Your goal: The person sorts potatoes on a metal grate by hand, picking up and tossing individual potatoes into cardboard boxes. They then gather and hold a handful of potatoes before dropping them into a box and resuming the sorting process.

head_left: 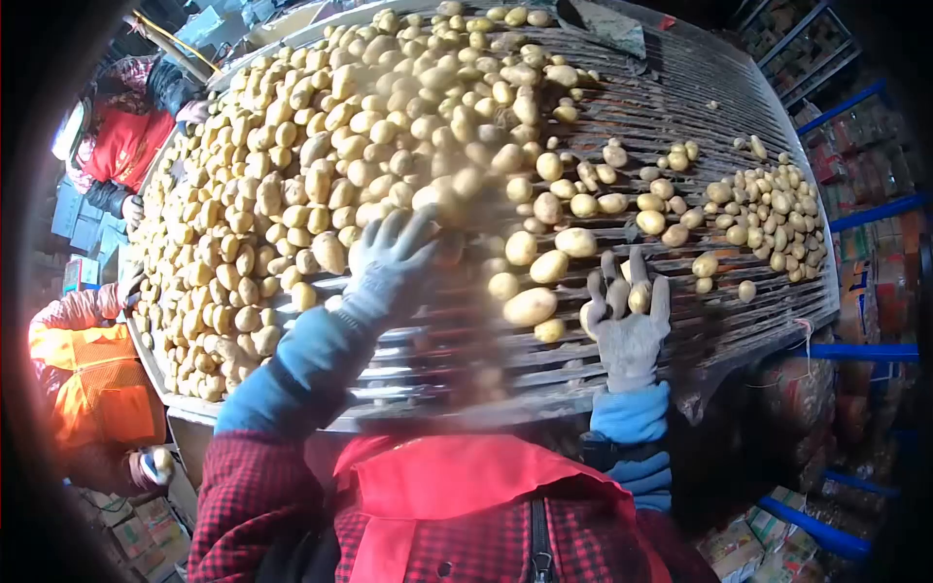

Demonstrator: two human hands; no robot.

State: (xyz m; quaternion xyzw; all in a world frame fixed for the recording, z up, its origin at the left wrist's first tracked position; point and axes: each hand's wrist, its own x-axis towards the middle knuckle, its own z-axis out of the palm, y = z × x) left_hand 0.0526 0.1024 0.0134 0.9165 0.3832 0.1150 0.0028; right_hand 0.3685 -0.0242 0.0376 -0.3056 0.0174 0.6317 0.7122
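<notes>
My left hand [387, 267], in a pale grey work glove, reaches over the sorting rack [680, 102] with fingers spread. Its fingertips are at the near edge of a large heap of potatoes [321, 185]. Farther right, my right hand [630, 335], also gloved, lies palm down with the fingers apart. A small potato [639, 297] shows between those fingers, and another is partly covered at the thumb side. Just left of that hand are several larger potatoes [531, 307] on the slats. A hazy smear blurs the middle of the view.
A smaller pile of potatoes [777, 219] lies toward the rack's right end. Two other people stand along the left side, one in a red apron [131, 146], one in an orange vest [107, 389]. Blue metal bars [865, 353] and stacked boxes stand at the right.
</notes>
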